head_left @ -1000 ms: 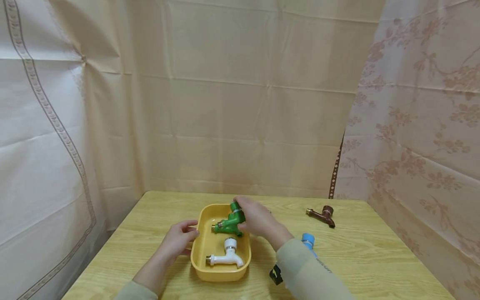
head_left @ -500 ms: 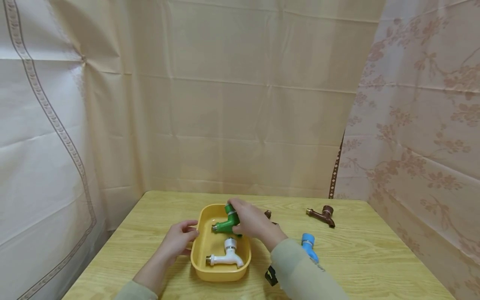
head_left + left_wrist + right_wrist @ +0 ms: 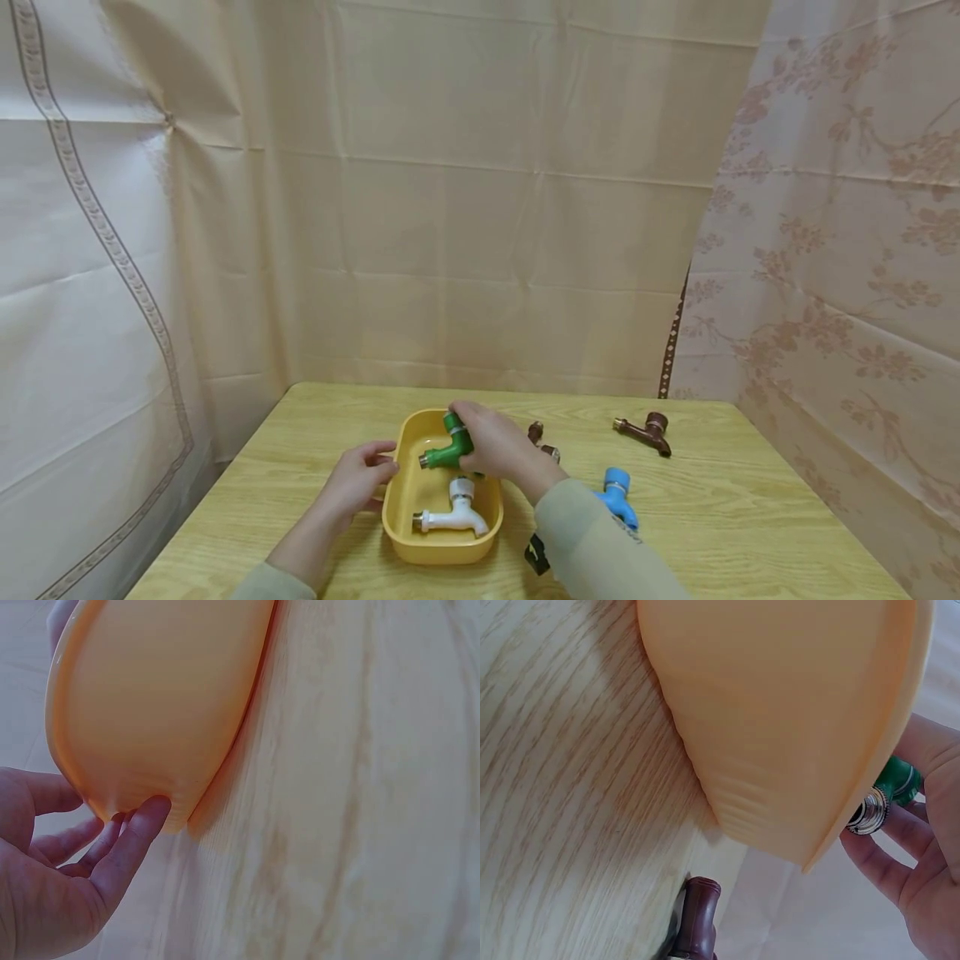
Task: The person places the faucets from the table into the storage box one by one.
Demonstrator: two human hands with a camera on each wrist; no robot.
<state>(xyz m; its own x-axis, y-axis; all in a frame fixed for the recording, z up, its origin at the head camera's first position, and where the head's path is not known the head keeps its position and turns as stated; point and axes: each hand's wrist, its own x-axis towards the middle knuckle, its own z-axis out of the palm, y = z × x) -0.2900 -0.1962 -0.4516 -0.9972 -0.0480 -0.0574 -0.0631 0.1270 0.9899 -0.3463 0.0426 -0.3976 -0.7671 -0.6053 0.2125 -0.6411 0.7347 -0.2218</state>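
Observation:
My right hand (image 3: 491, 442) grips a green tap (image 3: 447, 452) by its handle side, over the far half of a yellow tray (image 3: 442, 552). Its metal threaded end points left, and my palm hides much of the body. A chrome ring on the green tap (image 3: 889, 791) shows between the fingers in the right wrist view. Inside the tray's near half lies a white tap (image 3: 453, 517), spout to the right. My left hand (image 3: 356, 482) touches the tray's left side. The left wrist view has the thumb (image 3: 139, 832) against the outer wall and other fingers up at the rim.
On the wooden table (image 3: 720, 517), a brown tap (image 3: 651, 433) lies at the back right. A blue tap (image 3: 617, 500) sits nearer, partly behind the right sleeve. Another dark brown tap (image 3: 536, 432) is half hidden beyond the right hand. Cloth curtains (image 3: 480, 208) enclose the table.
My right hand has shifted left with the green tap, which sits further into the tray. More of the blue tap and the half-hidden brown tap shows. My left hand has stayed put.

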